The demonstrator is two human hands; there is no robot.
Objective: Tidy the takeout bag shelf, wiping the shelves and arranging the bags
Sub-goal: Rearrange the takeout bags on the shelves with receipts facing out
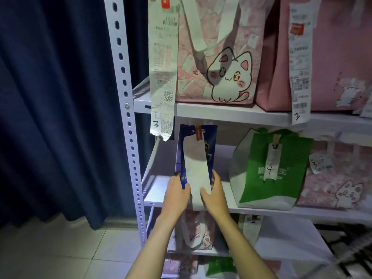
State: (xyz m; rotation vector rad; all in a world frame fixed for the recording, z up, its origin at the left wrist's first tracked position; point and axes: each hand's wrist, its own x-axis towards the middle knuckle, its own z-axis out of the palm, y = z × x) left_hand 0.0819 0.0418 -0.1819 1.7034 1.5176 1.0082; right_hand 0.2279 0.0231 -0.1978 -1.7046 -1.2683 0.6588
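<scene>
Blue and narrow, a takeout bag [196, 156] stands upright at the left end of the middle shelf [159, 203], held between a person's two bare hands. The left hand [176, 191] presses its fingers against the bag's lower left edge; the right hand [214, 191] cups the lower right edge, its thumb lying across the long white receipt [196, 174] that hangs down the bag's front past the shelf lip. Neither hand is spread wide; both close on the bag from opposite sides. The bag's long axis runs vertically, and it sits straight ahead of the hands, about equally near to each. A green bag [269, 170] marked 4 stands apart to the right, with a clear strip of shelf between them. Any shift of the blue bag looks likely to need both hands moving together, to keep it upright.
</scene>
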